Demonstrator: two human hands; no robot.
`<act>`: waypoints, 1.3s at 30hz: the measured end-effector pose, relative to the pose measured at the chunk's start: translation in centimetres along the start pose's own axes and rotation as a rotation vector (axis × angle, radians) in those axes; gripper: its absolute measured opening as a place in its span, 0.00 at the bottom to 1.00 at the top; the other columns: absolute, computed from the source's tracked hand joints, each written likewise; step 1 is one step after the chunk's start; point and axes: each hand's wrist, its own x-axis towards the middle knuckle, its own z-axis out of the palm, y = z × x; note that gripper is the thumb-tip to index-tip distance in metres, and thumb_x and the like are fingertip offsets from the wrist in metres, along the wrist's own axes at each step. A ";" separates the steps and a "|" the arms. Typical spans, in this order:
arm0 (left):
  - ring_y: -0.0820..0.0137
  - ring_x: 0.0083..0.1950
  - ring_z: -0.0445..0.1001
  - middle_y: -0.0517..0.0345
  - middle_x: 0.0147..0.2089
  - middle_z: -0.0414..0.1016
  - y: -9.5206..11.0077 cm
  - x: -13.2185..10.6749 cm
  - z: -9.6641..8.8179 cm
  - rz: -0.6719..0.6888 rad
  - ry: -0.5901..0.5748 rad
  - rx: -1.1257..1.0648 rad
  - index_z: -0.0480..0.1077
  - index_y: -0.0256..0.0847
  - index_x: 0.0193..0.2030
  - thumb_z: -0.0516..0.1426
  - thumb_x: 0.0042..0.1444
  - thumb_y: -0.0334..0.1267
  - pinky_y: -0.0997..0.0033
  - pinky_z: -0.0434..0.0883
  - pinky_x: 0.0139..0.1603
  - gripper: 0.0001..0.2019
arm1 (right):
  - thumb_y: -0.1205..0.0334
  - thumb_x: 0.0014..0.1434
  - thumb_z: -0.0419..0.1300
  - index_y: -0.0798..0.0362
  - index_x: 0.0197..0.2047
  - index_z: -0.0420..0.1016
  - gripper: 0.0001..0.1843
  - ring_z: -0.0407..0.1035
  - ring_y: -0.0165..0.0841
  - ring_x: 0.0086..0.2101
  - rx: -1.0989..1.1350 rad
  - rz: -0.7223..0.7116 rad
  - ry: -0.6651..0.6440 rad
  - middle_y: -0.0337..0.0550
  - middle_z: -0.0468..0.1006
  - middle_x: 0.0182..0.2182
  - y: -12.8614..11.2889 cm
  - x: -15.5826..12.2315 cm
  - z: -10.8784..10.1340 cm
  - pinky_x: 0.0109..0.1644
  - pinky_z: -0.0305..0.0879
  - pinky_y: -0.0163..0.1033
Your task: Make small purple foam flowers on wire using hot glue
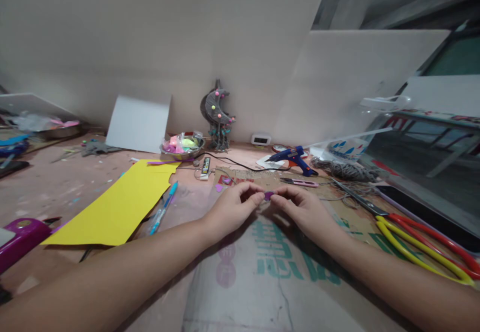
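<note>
Both hands meet over the printed cardboard (240, 292) in front of me. My left hand (240, 203) pinches one side of a small dark purple piece (268, 195) between thumb and forefinger. At its other side, my right hand (300, 207) pinches it the same way. The fingertips cover most of the piece, so its full shape is hidden. Just beyond my left hand lies a light purple heart cutout (219, 187), with another small purple cutout (226, 180) beside it. Pink-handled thread snips (299, 182) lie beyond my right hand.
A blue glue gun (294, 159), grey yarn (347, 169), large scissors (420, 242) and a phone (431, 217) lie to the right. Yellow paper (116, 202) and a blue pen (164, 207) are left. A bowl (182, 153) and a moon ornament (217, 107) stand behind.
</note>
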 end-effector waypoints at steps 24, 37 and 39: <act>0.68 0.42 0.70 0.54 0.38 0.72 0.5 -0.1 -0.2 0.083 0.078 0.177 0.74 0.39 0.37 0.55 0.55 0.44 0.68 0.66 0.44 0.12 | 0.54 0.56 0.56 0.53 0.32 0.74 0.11 0.70 0.33 0.31 -0.083 -0.083 -0.018 0.41 0.77 0.29 -0.5 -0.3 0.0 0.37 0.65 0.37; 0.69 0.40 0.69 0.57 0.33 0.72 0.4 -0.1 -0.3 0.077 0.069 0.214 0.73 0.38 0.30 0.55 0.54 0.38 0.71 0.65 0.41 0.08 | 0.53 0.55 0.57 0.53 0.45 0.72 0.17 0.70 0.33 0.33 -0.002 -0.036 -0.045 0.41 0.76 0.32 0.0 -0.1 0.1 0.39 0.65 0.38; 0.69 0.39 0.70 0.57 0.34 0.73 0.3 0.0 -0.3 0.057 0.075 0.190 0.72 0.37 0.31 0.55 0.54 0.39 0.71 0.65 0.40 0.08 | 0.53 0.56 0.56 0.52 0.53 0.65 0.23 0.70 0.33 0.32 0.101 -0.049 -0.006 0.40 0.74 0.30 0.2 0.1 0.0 0.38 0.66 0.38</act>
